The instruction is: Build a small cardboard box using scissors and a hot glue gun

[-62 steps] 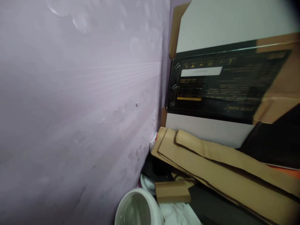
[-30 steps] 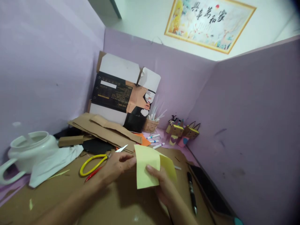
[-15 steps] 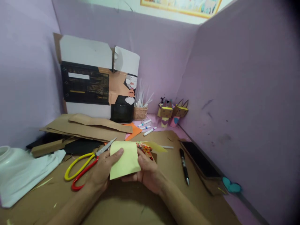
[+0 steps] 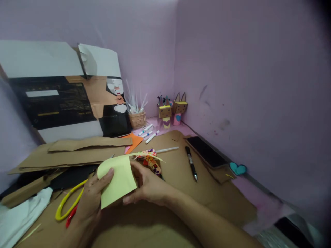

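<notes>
A pale yellow paper sheet (image 4: 117,179), with its left side curving over, is in both hands above the brown cardboard. My left hand (image 4: 91,198) pinches its left side, thumb on the face. At the right edge, my right hand (image 4: 151,186) grips the paper; part of its fingers is hidden behind it. A thin yellow strip (image 4: 155,158) sticks out beyond the sheet. Behind the right hand lies a floral-patterned thing (image 4: 151,162), apparently a glue gun, with a whitish stick (image 4: 168,150) at its end. Scissors with yellow and red handles (image 4: 60,206) lie partly beneath my left hand.
A black pen (image 4: 191,163) and a dark phone (image 4: 207,151) lie to the right. Markers (image 4: 152,136), a basket of whitish sticks (image 4: 138,120) and cardboard figures (image 4: 165,112) stand or lie farther back. Cardboard strips (image 4: 90,144) and an unfolded box (image 4: 51,100) are left.
My view has swung right and down, so things appear farther left. The paper has tilted, and my right thumb has moved down to its lower right edge.
</notes>
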A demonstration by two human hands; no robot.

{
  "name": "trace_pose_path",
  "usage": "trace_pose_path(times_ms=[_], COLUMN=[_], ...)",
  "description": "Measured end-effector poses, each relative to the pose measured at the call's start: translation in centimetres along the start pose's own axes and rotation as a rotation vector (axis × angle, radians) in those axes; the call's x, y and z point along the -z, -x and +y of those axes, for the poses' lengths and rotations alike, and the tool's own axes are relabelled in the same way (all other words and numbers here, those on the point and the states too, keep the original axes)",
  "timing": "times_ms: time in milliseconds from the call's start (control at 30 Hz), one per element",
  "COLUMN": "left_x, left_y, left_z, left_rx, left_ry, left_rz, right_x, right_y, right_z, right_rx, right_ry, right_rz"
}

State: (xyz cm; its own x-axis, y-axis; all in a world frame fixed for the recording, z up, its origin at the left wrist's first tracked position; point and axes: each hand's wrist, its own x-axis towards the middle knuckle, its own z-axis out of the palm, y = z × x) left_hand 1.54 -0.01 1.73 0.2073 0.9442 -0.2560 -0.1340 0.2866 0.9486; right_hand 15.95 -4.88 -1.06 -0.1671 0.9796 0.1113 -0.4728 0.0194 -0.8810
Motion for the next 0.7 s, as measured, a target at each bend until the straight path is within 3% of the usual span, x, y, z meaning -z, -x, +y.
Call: trace_pose_path(times_ms=[367, 533, 700], left_x=[0.0, 0.0, -0.7], left_y=[-0.3, -0.4, -0.2], left_z=[0.1, -0.5, -1.0], left_rx=[-0.059, -0.169, -0.279], left_ry=[-0.166, -0.231, -0.335], left_rz=[0.048, 0.069, 0.006], right_x=[0.5, 0.1, -0.3], right_y=[0.2, 0.9, 0.5], right_z=[-0.1, -1.1, -0.3], right_rx=[0.018, -0.068, -0.184], right_ry=[0.101, -0.023, -0.085], right_rz=[0.014, -0.075, 0.109])
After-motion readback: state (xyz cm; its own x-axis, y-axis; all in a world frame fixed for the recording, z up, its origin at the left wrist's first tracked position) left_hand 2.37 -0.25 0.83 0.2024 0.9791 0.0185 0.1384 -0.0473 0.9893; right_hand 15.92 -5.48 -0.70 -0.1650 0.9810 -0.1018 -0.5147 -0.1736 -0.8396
